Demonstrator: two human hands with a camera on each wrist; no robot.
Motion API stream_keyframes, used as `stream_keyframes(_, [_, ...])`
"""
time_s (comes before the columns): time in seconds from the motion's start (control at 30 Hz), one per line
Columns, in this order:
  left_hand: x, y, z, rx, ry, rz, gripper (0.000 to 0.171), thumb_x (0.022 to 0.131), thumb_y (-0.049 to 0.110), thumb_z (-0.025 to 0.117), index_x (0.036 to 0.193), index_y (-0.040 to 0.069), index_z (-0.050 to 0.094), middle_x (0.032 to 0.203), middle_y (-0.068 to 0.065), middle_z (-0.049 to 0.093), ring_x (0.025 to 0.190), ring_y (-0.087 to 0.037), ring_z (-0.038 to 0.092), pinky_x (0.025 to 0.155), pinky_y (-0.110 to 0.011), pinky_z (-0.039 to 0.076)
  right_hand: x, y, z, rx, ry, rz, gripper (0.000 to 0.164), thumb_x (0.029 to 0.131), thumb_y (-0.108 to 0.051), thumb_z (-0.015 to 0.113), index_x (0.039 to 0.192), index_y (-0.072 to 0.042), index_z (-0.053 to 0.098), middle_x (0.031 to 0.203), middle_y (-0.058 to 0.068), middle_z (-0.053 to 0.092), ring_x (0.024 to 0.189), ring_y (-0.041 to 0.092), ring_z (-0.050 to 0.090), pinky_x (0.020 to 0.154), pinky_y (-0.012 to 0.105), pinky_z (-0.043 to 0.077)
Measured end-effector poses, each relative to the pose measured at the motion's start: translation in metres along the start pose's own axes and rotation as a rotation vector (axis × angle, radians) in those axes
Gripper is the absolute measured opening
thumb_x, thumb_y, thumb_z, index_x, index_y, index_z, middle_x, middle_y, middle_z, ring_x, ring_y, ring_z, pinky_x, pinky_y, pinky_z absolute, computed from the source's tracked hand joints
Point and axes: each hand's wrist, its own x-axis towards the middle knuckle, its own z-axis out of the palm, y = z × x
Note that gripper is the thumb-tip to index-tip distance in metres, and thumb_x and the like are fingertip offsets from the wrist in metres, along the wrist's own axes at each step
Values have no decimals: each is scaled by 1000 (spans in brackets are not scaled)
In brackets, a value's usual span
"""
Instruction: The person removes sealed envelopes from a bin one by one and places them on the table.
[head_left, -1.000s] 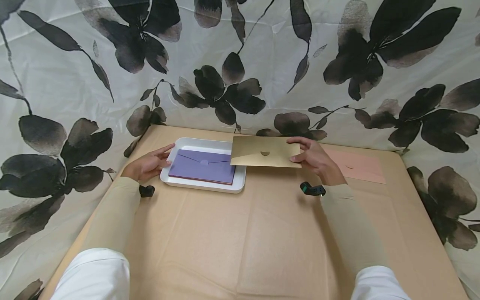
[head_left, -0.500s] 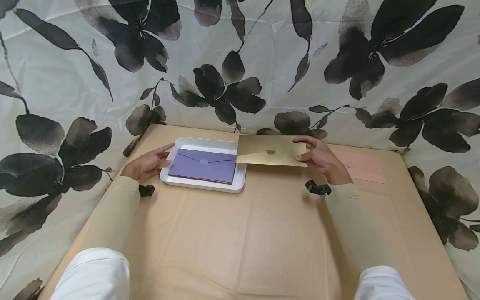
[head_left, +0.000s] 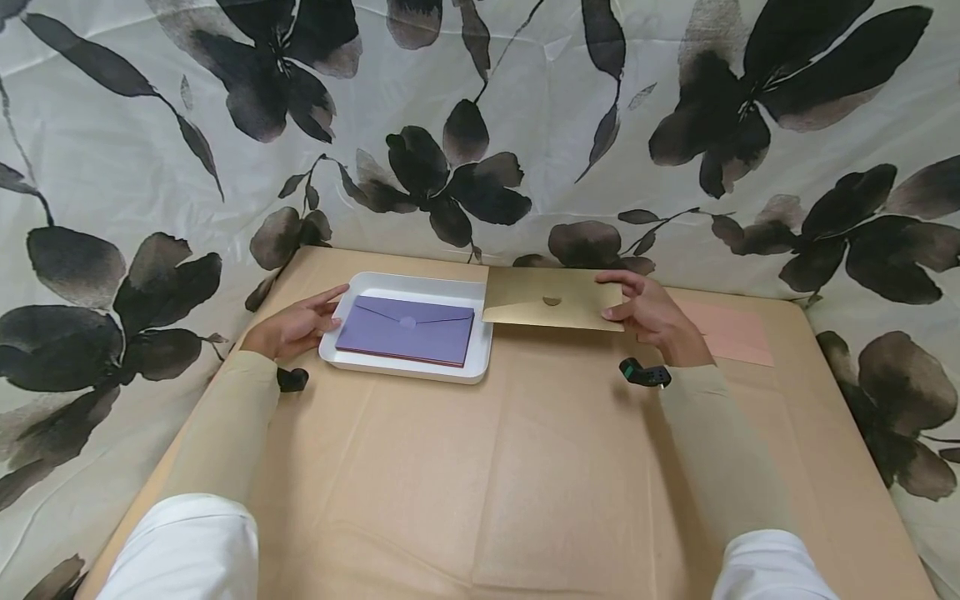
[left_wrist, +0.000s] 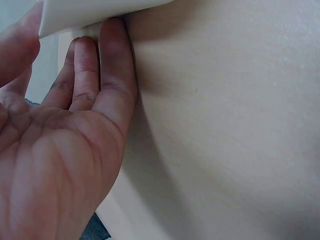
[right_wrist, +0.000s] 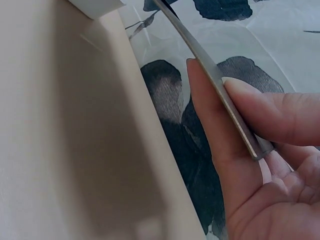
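My right hand (head_left: 656, 317) pinches the right end of a gold envelope (head_left: 532, 300), thumb on top and fingers beneath. The right wrist view shows this envelope (right_wrist: 225, 95) edge-on, raised over its shadow on the table. Its left end overlaps the right rim of a white tray (head_left: 405, 377). Inside the tray lies a purple envelope (head_left: 397, 337) with a round seal, a thin reddish edge showing below it. At the tray's left side my left hand (head_left: 296, 327) holds the rim; in the left wrist view the thumb is at the tray wall (left_wrist: 75, 15) and the fingertips reach under it.
A pink envelope (head_left: 738, 333) lies at the table's right, partly behind my right hand. The tan-covered table (head_left: 487, 467) ends at the back against a white cloth (head_left: 570, 125) with dark printed flowers. Each wrist wears a black band (head_left: 643, 373).
My right hand has shifted steadily to the right with the gold envelope, uncovering more of the tray and the purple envelope's right end. The left hand and tray stay in place.
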Motion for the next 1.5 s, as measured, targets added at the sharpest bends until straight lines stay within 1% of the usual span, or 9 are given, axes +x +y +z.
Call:
stream_keyframes(0.1, [0,-1,-2,-5,2,-3,84,106,-4,44,168,36,3,177,-12,0,155,-37,22,91,-24,55,1,1,-4,16,-1,2,67,88,25,63,146,-6,53,149,7,43,74,8,59,54,17,43])
stream_keyframes(0.23, [0,-2,-3,-5,-2,-3,83,107,-3,44,168,36,3,177,-13,0,156,-37,21,91,-25,55,1,1,-8,62,-20,2,69,86,26,62,147,-4,50,129,2,56,79,9,64,56,17,48])
stream_keyframes(0.37, [1,-3,-2,-10,0,-1,83,107,-4,43,168,36,3,177,-13,1,155,-37,22,91,-25,55,0,2,-11,91,-17,-4,67,86,28,61,144,-4,53,131,2,53,90,10,66,68,19,58])
stream_keyframes(0.6, [2,-2,-1,-5,-4,12,82,107,-3,43,168,35,3,177,-13,2,155,-37,23,91,-24,56,0,5,-15,81,23,-13,64,85,27,63,138,-9,62,132,0,54,93,11,66,69,21,58])
stream_keyframes(0.8, [1,-2,0,-12,-3,10,82,107,-3,42,168,35,3,177,-13,1,156,-38,21,90,-23,56,-2,4,-19,86,0,-18,65,86,28,61,143,-4,56,140,-2,44,98,11,65,71,21,59])
stream_keyframes(1.17, [1,-2,-1,-11,2,6,83,107,-3,43,168,36,3,177,-12,1,157,-38,20,90,-23,55,-4,4,-24,97,-13,-6,68,85,27,64,145,-3,52,133,4,52,101,12,66,75,23,59])
stream_keyframes(1.27, [1,-2,0,-12,0,9,83,107,-4,42,168,35,3,177,-12,0,157,-37,19,90,-22,55,-3,4,-24,83,1,3,68,85,27,64,145,-4,53,149,9,42,99,12,65,75,22,59])
stream_keyframes(1.37, [1,-2,0,-14,-6,13,83,107,-4,42,168,35,2,177,-13,0,157,-37,19,90,-22,55,-2,5,-25,69,9,17,67,86,27,62,145,-5,54,170,8,14,96,11,62,73,20,58])
stream_keyframes(1.5, [1,-1,0,-12,-6,13,83,107,-5,41,168,34,2,177,-13,1,157,-37,19,90,-23,55,0,7,-27,60,12,32,67,87,27,61,144,-8,56,176,1,-9,96,11,60,72,19,57])
